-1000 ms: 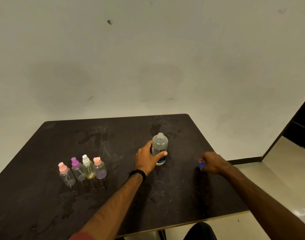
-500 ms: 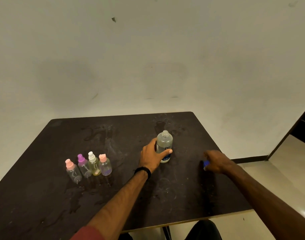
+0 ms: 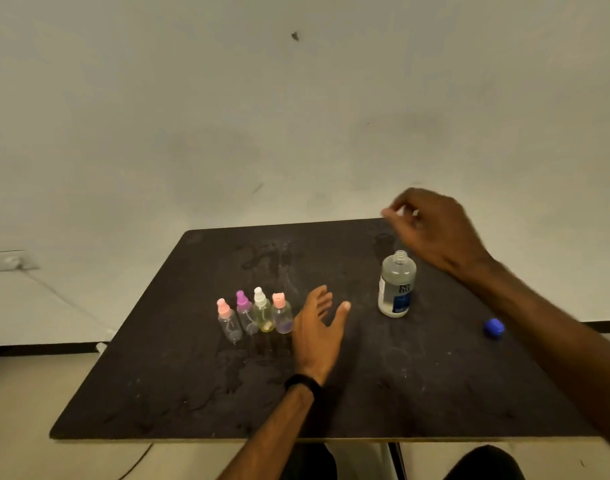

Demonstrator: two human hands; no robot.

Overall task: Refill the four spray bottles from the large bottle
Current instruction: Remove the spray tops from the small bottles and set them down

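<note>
The large clear bottle [image 3: 397, 285] with a blue label stands upright and uncapped on the dark table [image 3: 192, 375]. Its blue cap [image 3: 493, 328] lies on the table to the right. Several small spray bottles stand in a row at the left: pink-capped [image 3: 229, 322], purple-capped [image 3: 245, 315], white-capped [image 3: 262, 311] and pink-capped [image 3: 282, 315]. My left hand [image 3: 319, 329] hovers open just right of that row, holding nothing. My right hand [image 3: 431, 226] is raised above and behind the large bottle, fingers loosely curled, empty.
The table top shows wet smears near the back middle. A pale wall rises behind the table. A white socket box [image 3: 5, 261] sits low on the wall at far left. Floor shows beyond the table's left and right edges.
My left hand let go of the large bottle and moved left toward the spray bottles. My right hand left the blue cap on the table and rose above the large bottle.
</note>
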